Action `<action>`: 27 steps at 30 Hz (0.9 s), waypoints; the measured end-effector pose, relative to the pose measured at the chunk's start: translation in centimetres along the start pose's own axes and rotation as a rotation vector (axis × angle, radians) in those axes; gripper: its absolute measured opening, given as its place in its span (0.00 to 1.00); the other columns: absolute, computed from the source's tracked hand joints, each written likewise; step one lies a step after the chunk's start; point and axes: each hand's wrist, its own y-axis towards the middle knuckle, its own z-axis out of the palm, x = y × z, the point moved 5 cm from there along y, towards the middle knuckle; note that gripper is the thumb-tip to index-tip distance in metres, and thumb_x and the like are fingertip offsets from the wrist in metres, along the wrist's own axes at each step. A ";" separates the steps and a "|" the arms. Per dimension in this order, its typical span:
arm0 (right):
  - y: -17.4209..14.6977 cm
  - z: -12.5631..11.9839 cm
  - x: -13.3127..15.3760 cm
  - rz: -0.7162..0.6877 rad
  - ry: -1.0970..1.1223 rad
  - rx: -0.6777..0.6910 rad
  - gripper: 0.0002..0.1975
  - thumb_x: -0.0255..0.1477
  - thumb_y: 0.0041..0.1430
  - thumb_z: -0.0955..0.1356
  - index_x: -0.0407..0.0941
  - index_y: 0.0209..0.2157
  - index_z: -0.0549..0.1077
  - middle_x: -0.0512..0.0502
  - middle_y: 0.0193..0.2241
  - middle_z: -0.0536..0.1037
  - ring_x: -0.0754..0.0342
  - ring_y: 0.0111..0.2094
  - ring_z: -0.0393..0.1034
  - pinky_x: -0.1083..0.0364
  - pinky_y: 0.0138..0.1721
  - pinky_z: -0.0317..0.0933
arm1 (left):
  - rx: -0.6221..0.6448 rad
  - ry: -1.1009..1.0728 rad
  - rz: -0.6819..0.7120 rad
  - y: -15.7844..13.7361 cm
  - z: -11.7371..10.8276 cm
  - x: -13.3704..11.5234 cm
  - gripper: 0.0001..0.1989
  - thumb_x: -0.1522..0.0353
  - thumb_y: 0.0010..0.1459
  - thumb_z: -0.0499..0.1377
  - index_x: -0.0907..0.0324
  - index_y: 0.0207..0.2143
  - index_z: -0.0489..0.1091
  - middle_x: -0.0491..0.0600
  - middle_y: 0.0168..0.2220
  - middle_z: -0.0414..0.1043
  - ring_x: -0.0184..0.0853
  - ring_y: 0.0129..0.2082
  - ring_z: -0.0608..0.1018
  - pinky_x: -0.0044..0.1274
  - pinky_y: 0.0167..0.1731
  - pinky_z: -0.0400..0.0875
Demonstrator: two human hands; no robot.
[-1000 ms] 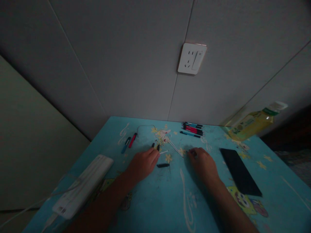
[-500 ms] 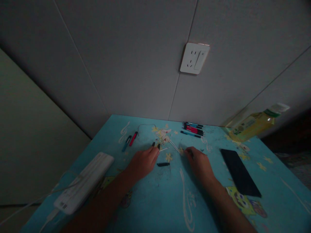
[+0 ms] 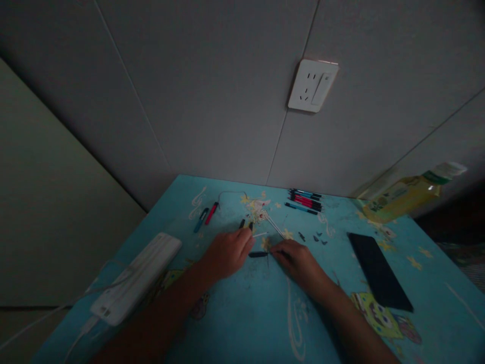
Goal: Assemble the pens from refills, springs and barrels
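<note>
– Left hand (image 3: 229,251) status?
– Loaded. Narrow pinch on a slim white rod (image 3: 260,234); free end sticks out to the right, gripped end hidden by the fingers.
– Right hand (image 3: 297,257)?
– Fingers bunched, tips low, just right of the black clip-like piece (image 3: 258,254) on the table (image 3: 246,308). Touching or just short of it: can't say. Same for anything small inside that pinch; the curl hides it.
– Step?
– My read: small pen-part handling. Left has the rod, right is at the black piece.
– Next move needs?
– If that piece gets picked up: fine fingertip pinch, flat approach, rod clear of it. Looks light, could skid.
– Other parts?
– Two black caps (image 3: 242,223) just far of the left fingers. Long white rods (image 3: 275,226) far, between the hands. Dark fragments (image 3: 316,238) far right of the right hand. Pen pile (image 3: 305,202) at the far edge.
– Far left?
– Blue pen cap (image 3: 201,220) and red tube (image 3: 211,213), side by side.
– Right side?
– Black phone-like slab (image 3: 380,273), yellow-liquid bottle (image 3: 397,197) beyond it.
</note>
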 end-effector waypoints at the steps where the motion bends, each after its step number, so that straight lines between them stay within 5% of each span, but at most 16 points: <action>1: 0.0 0.0 0.0 -0.001 -0.001 0.001 0.08 0.26 0.63 0.66 0.47 0.40 0.77 0.47 0.36 0.79 0.52 0.39 0.74 0.52 0.44 0.66 | -0.004 -0.002 0.000 0.0 0.1 0.0 0.12 0.64 0.69 0.45 0.58 0.37 0.63 0.49 0.31 0.72 0.35 0.29 0.75 0.25 0.29 0.65; 12: 0.0 -0.1 0.1 0.002 0.003 0.014 0.07 0.26 0.63 0.66 0.46 0.38 0.76 0.47 0.35 0.78 0.53 0.38 0.73 0.53 0.43 0.66 | 0.123 0.035 0.155 -0.5 1.0 -1.2 0.09 0.63 0.61 0.58 0.57 0.39 0.63 0.49 0.37 0.71 0.36 0.34 0.75 0.25 0.29 0.64; 21: 0.0 0.1 0.4 0.012 0.047 -0.017 0.07 0.27 0.64 0.66 0.47 0.39 0.76 0.47 0.35 0.78 0.53 0.38 0.73 0.53 0.42 0.66 | 0.164 0.032 0.170 -0.3 1.5 -0.9 0.03 0.67 0.65 0.53 0.57 0.37 0.63 0.46 0.34 0.71 0.34 0.31 0.75 0.23 0.29 0.63; 27: 0.0 -0.6 1.4 0.027 0.132 -0.101 0.07 0.27 0.63 0.67 0.48 0.42 0.75 0.48 0.36 0.79 0.54 0.38 0.73 0.55 0.42 0.66 | 0.080 -0.120 0.122 -0.4 2.0 -0.1 0.06 0.67 0.67 0.49 0.58 0.40 0.64 0.48 0.35 0.71 0.33 0.32 0.76 0.22 0.32 0.67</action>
